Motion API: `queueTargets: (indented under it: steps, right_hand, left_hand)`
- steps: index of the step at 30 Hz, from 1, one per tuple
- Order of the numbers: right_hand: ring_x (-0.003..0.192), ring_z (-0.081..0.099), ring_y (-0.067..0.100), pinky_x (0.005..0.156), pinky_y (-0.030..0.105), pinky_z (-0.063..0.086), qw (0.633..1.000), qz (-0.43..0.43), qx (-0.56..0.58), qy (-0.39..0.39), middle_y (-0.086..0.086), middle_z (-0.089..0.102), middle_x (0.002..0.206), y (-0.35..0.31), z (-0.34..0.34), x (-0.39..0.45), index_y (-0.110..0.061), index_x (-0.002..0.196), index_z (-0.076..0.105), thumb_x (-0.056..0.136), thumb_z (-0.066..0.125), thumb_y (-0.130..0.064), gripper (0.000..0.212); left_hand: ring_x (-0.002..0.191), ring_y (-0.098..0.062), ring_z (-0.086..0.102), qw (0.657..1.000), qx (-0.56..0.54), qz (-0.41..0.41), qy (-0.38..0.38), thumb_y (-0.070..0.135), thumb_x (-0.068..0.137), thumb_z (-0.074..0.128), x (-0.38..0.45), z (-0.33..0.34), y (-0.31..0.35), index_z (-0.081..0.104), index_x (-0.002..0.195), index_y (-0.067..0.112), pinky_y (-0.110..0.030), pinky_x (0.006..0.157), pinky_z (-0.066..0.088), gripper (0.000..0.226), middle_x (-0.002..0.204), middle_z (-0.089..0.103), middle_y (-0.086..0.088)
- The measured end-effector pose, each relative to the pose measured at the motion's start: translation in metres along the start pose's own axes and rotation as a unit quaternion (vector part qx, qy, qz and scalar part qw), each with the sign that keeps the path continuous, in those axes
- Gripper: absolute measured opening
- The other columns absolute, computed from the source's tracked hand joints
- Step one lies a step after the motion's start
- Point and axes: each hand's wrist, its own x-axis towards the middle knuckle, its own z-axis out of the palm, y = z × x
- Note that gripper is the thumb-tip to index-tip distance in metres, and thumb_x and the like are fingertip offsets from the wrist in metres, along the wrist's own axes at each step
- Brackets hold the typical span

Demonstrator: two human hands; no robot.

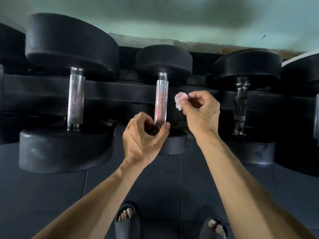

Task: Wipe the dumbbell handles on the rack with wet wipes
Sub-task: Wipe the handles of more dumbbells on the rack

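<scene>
Three dumbbells lie across the black rack (120,94), and the middle dumbbell handle (161,99) carries reddish streaks. At its near end the left hand (143,137) curls thumb and fingers around the bar. Just right of the handle, apart from it, the right hand (200,109) pinches a crumpled wet wipe (179,100) in its fingertips.

A gym, clearly: heavy black round-headed dumbbells with knurled steel handles (161,99) line a low black metal rack (120,94) just beyond the fingers, dark speckled rubber floor tiles (169,178) below them.
</scene>
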Motion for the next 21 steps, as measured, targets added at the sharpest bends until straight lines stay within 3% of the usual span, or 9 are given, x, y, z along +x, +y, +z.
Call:
queueTargets:
  steps: [4, 10, 14, 16, 19, 21]
  right_hand:
    - [0.080, 0.073, 0.008, 0.082, 0.034, 0.061, 0.999, 0.001, 0.029, -0.023, -0.012, 0.074, 0.078, -0.007, 0.025, 0.033, -0.033, 0.077, 0.072, 0.084, 0.079, -0.018, 0.018]
    - [0.082, 0.074, 0.009, 0.083, 0.034, 0.060, 0.996, -0.008, 0.008, -0.091, -0.007, 0.076, 0.083, 0.001, 0.044, 0.045, -0.021, 0.086, 0.080, 0.084, 0.078, -0.017, 0.005]
    - [0.077, 0.073, 0.004, 0.075, 0.019, 0.057, 0.984, 0.041, -0.043, -0.167, -0.006, 0.076, 0.087, 0.017, 0.022, 0.017, -0.020, 0.090, 0.078, 0.086, 0.075, -0.010, 0.010]
    - [0.078, 0.073, 0.005, 0.077, 0.022, 0.058, 0.988, 0.046, -0.015, -0.147, -0.006, 0.076, 0.086, 0.013, 0.029, 0.027, -0.021, 0.088, 0.078, 0.082, 0.079, -0.010, 0.012]
    - [0.083, 0.074, 0.011, 0.086, 0.035, 0.059, 0.996, 0.057, 0.046, -0.055, -0.008, 0.076, 0.082, 0.001, 0.051, 0.059, -0.025, 0.083, 0.078, 0.077, 0.083, -0.017, 0.012]
    - [0.084, 0.073, 0.011, 0.085, 0.036, 0.060, 0.994, 0.066, 0.073, -0.039, -0.008, 0.076, 0.083, 0.000, 0.058, 0.061, -0.027, 0.081, 0.078, 0.081, 0.081, -0.017, 0.011]
  left_hand:
    - [0.064, -0.012, 0.052, 1.000, -0.013, 0.016, 0.019, 0.068, 0.066, 0.058, 0.002, 0.001, -0.006, 0.046, 0.067, 0.022, -0.025, 0.060, 0.039, 0.047, 0.065, 0.052, 0.009]
    - [0.059, -0.008, 0.047, 0.999, -0.034, 0.016, 0.024, 0.065, 0.067, 0.063, 0.003, 0.000, -0.014, 0.048, 0.067, 0.019, -0.018, 0.057, 0.035, 0.048, 0.063, 0.051, 0.008]
    - [0.061, -0.007, 0.047, 0.999, -0.031, 0.010, 0.022, 0.061, 0.067, 0.062, 0.003, -0.002, -0.013, 0.046, 0.066, 0.022, -0.012, 0.057, 0.034, 0.042, 0.063, 0.050, 0.009]
    - [0.060, -0.008, 0.047, 0.999, -0.024, 0.012, 0.021, 0.061, 0.067, 0.062, 0.003, 0.000, -0.013, 0.046, 0.066, 0.022, -0.012, 0.057, 0.034, 0.043, 0.064, 0.050, 0.009]
    - [0.061, -0.009, 0.048, 1.000, -0.014, 0.015, 0.019, 0.064, 0.066, 0.061, 0.003, 0.002, -0.012, 0.047, 0.066, 0.020, -0.015, 0.056, 0.036, 0.046, 0.065, 0.052, 0.006]
    - [0.061, -0.009, 0.049, 1.000, -0.005, 0.017, 0.018, 0.065, 0.066, 0.060, 0.003, 0.001, -0.013, 0.047, 0.066, 0.020, -0.014, 0.057, 0.036, 0.046, 0.065, 0.052, 0.006]
